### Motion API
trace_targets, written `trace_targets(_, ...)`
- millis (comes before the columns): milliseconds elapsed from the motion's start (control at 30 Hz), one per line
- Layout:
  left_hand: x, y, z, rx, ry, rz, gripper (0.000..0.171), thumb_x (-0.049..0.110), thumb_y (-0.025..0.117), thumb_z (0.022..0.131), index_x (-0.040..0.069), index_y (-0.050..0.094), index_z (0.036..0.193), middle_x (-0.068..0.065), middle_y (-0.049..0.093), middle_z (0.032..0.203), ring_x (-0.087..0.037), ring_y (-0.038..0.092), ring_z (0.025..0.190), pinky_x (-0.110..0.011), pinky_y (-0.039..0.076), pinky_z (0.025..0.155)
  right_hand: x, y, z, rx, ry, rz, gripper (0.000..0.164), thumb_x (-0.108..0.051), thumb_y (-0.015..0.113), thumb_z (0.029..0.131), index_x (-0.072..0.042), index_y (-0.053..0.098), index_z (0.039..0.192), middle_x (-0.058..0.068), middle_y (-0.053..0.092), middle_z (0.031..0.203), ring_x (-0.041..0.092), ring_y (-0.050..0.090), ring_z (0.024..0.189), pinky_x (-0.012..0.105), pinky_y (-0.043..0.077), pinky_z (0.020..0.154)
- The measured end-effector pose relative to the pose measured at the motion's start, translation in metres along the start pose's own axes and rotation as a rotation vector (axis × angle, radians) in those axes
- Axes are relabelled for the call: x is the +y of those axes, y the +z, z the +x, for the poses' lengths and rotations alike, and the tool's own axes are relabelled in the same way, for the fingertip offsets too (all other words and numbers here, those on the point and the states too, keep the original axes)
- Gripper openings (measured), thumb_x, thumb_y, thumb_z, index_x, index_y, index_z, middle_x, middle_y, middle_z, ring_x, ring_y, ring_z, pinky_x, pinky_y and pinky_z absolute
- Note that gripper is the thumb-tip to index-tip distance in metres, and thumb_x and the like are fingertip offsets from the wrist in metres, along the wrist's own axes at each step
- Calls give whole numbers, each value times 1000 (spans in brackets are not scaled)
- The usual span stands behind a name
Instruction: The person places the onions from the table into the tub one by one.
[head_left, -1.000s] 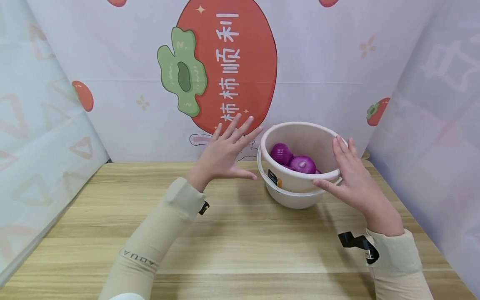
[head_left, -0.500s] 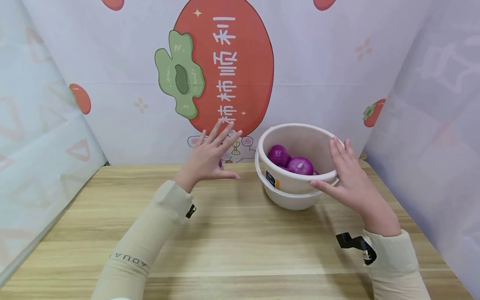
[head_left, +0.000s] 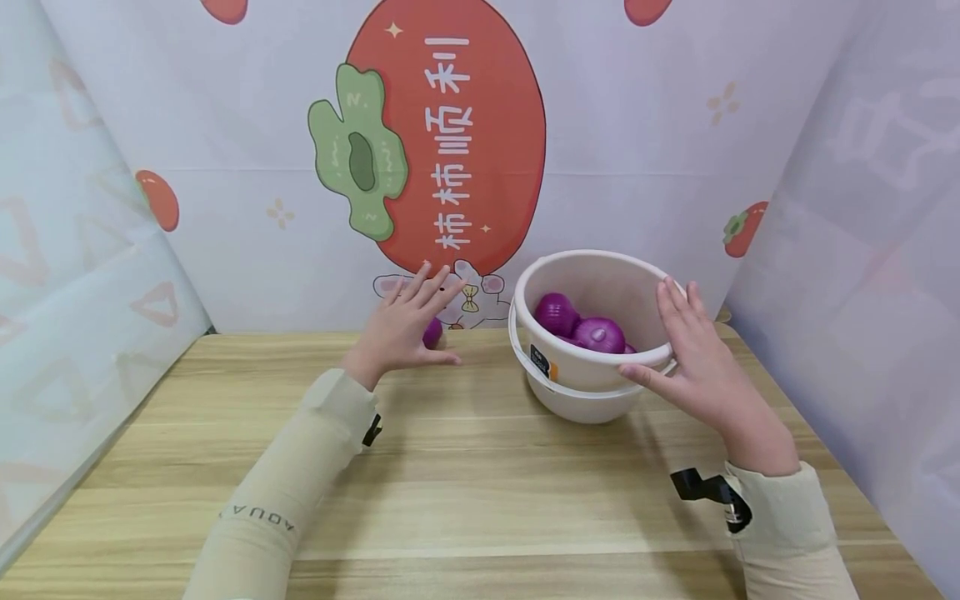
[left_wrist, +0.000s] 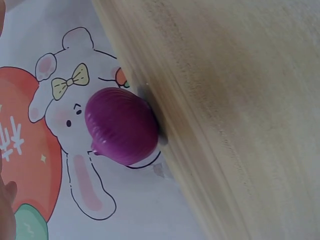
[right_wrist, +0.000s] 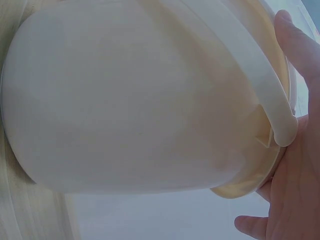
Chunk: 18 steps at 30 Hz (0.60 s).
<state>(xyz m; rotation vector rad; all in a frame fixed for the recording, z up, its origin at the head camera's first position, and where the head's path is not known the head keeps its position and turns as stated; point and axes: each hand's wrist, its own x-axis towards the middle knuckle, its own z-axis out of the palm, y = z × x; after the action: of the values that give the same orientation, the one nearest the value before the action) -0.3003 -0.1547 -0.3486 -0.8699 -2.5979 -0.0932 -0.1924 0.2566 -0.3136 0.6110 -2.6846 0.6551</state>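
Note:
A purple onion [head_left: 432,333] sits at the back edge of the wooden table. My left hand [head_left: 403,329] hovers beside it with fingers spread, hiding part of it in the head view. The left wrist view shows the whole onion [left_wrist: 121,126], round with a small pointed tip. To the right stands a beige bucket [head_left: 592,404] with several purple onions [head_left: 600,335] inside. My right hand [head_left: 701,367] rests on the bucket's right rim, fingers extended and thumb apart. In the right wrist view the bucket's handle [right_wrist: 250,65] hangs down its side, close to the palm.
The wooden table [head_left: 465,492] reaches back to a white cloth backdrop [head_left: 622,167] printed with a large orange persimmon and a rabbit. Pale cloth walls [head_left: 862,292] close in both sides.
My left hand has moved left and a little down, spread fingers away from the bucket, and the onion at the back edge has come into sight. My right hand stays on the rim.

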Motion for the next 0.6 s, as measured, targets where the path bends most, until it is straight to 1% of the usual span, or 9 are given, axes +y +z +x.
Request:
trace_targets(100,-2,3,-1,-15,-9,-16,113,71,74,70,30,18,160,-4,20,167,-33,10,155,-66,22,118,0,0,0,2,-2,2,109,-49,71,87,-3,3,159,19,2,167,38,-14,154,68,8,119)
trace_targets(233,-3,5,-2,-55,-9,-18,110,72,71,73,28,21,159,-3,21,167,-34,11,155,-64,25,118,-1,0,0,1,-1,4,109,-48,71,87,-3,3,159,18,1,167,38,-14,154,68,8,119)
trace_targets(367,-4,7,-2,-80,-12,-22,107,72,70,74,25,24,159,-3,21,167,-34,13,155,-60,28,118,-1,0,0,2,-1,4,109,-49,72,87,-3,3,159,18,2,167,37,-13,154,68,8,119)
trace_targets(467,-8,10,-2,-98,-27,-43,107,70,72,74,25,25,159,-4,22,166,-34,14,154,-59,26,120,0,0,0,-1,0,1,109,-49,71,87,-3,3,159,18,2,167,37,-13,154,69,8,118)
trace_targets(600,-16,17,-2,-130,-63,-77,106,68,73,74,26,25,159,-5,24,166,-34,15,154,-58,23,121,0,0,0,-5,-1,-8,109,-49,71,87,-3,3,159,18,2,167,37,-14,154,69,8,118)
